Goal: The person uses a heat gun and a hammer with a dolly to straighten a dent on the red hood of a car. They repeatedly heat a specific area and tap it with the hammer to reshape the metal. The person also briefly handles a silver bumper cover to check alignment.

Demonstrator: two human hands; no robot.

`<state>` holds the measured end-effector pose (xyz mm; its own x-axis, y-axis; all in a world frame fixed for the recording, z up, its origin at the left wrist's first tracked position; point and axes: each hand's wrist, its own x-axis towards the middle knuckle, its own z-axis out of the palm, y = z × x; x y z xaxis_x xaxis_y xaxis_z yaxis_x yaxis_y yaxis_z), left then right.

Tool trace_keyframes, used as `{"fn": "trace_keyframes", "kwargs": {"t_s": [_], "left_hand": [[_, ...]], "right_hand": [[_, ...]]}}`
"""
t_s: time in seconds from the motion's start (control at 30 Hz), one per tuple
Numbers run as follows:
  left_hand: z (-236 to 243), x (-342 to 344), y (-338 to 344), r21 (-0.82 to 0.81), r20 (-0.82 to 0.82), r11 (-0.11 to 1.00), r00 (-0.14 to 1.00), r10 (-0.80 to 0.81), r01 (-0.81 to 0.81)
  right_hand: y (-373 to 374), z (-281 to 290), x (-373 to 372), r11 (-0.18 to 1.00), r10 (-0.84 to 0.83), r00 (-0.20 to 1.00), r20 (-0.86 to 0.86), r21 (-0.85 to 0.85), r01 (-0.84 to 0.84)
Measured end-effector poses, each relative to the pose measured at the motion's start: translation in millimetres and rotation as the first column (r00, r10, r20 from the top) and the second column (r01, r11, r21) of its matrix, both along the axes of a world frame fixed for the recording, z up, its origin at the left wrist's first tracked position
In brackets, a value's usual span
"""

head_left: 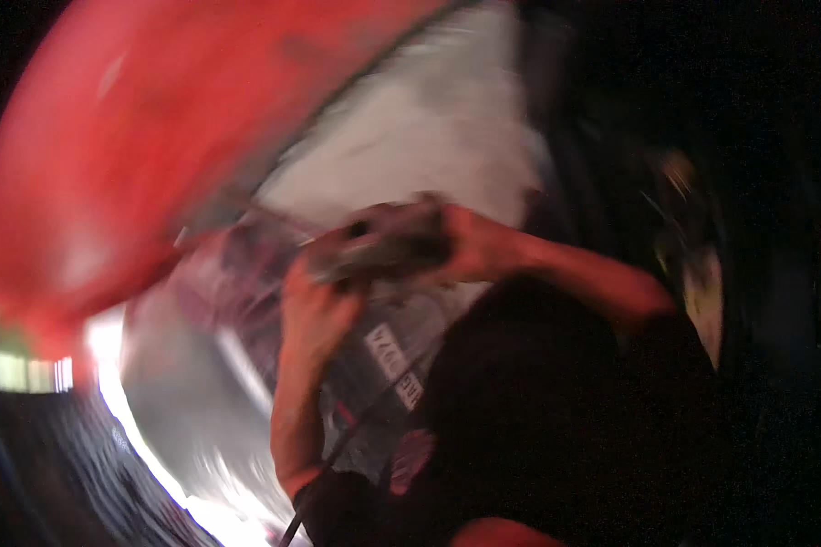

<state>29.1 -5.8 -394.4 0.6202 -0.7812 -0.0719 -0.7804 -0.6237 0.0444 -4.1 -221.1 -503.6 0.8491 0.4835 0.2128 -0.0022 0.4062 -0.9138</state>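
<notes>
A blurred grey-brown metal-looking part point(388, 246) with a dark round hole is held up in front of my chest. My left hand point(319, 308) grips its left end from below, fingers closed around it. On the opposite end, my right hand point(474, 244) is closed round the part's right side. Motion blur and dim light hide what kind of part it is, and the fingertips are mostly out of sight behind it.
A large, smooth red panel point(155, 155) curves over the upper left. Pale ground point(410, 137) lies beyond my hands. Below them are a white plate with dark characters point(385, 351) and a thin dark cable point(347, 442). Bright light enters at lower left; the right side is dark.
</notes>
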Motion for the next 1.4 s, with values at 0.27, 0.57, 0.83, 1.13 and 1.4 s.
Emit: {"fn": "trace_keyframes", "kwargs": {"t_s": [0.27, 0.57, 0.83, 1.13, 1.4], "left_hand": [[-130, -44, -73, -0.363, -0.116, 0.869, 0.908, -0.402, 0.338], [-274, -29, 107, 0.262, -0.561, 0.960, 0.793, 0.235, -0.099], [-192, -145, 78, 0.144, -0.882, 0.966, 0.414, 0.224, -0.216], [-91, -128, -129, -0.131, -0.991, 0.930, 0.019, -0.133, -0.342], [39, -153, -166, -0.498, -0.662, 0.754, -0.374, -0.650, -0.429]], "right_hand": [[-58, -88, -193, 0.691, -0.659, 0.728, -0.191, -0.535, 0.486], [-136, -167, -373, -0.001, -1.000, -0.022, -0.014, -0.809, 0.588], [-210, -244, -431, -0.366, -0.929, -0.108, 0.355, -0.830, 0.420], [-200, -244, -354, -0.395, -0.868, 0.198, 0.456, -0.874, 0.284], [-213, -294, -340, -0.531, -0.754, 0.326, 0.570, -0.821, 0.209]]}}
